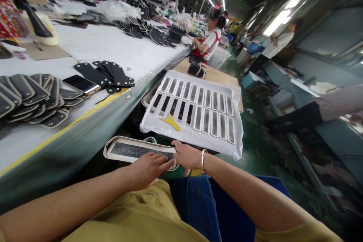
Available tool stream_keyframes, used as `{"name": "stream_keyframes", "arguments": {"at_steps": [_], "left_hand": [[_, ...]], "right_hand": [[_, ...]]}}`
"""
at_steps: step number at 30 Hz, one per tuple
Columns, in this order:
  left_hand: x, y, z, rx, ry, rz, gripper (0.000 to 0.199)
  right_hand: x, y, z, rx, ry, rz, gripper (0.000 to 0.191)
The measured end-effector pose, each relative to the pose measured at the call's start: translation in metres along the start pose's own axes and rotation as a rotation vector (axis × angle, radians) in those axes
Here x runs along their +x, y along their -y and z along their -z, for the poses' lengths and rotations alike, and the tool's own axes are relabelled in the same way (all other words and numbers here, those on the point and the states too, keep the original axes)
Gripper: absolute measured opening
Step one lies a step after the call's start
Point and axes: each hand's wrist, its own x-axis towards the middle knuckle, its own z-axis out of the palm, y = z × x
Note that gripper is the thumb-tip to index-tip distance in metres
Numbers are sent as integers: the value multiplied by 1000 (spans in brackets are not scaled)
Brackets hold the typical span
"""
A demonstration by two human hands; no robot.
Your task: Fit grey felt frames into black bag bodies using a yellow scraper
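Observation:
In front of my body is a long strip-shaped piece (124, 148) with a pale raised rim and a dark grey, fuzzy-looking middle. My left hand (149, 169) lies over its near edge, fingers on the grey surface, the thumb mostly hidden below. At the right end, my right hand (185, 155) grips the rim, with its fingers bent round the edge and partly out of sight. Beyond the hands stands a white-covered tray (236, 132) holding rows of similar small pale-rimmed pieces (214, 123). A yellow Y-shaped tool (171, 121) rests on it, beside several dark slots.
A long white worktable (113, 51) runs along the left, with stacked dark trimmed pieces (42, 96), a phone (81, 84) and black cut pieces (109, 73). Blue bins (195, 204) stand close below my right arm. A co-worker in a red apron (209, 43) sits farther along.

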Motion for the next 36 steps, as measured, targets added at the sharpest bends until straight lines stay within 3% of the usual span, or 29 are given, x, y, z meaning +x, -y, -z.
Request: {"name": "stream_keyframes", "arguments": {"at_steps": [2, 8, 12, 15, 19, 26, 32, 36], "left_hand": [[3, -2, 1, 49, -5, 24, 73], [10, -2, -4, 94, -30, 47, 70], [13, 1, -6, 88, -41, 57, 61], [13, 2, -6, 82, -50, 68, 57], [13, 3, -5, 54, -60, 73, 61], [15, 5, -8, 32, -63, 82, 53], [15, 5, -9, 72, -104, 88, 32], [18, 6, -7, 77, -108, 82, 29]], "right_hand": [[0, -3, 5, 97, -63, 16, 46], [-4, -38, 2, 311, -288, 26, 24], [11, -64, -20, 363, -19, -119, 25], [24, -76, -31, 444, 178, -134, 35], [29, -86, -37, 584, 256, -85, 37], [28, -92, -49, 585, 86, 17, 28], [23, -78, -50, 511, -55, 3, 35], [22, -81, -49, 521, -100, 28, 35]]}}
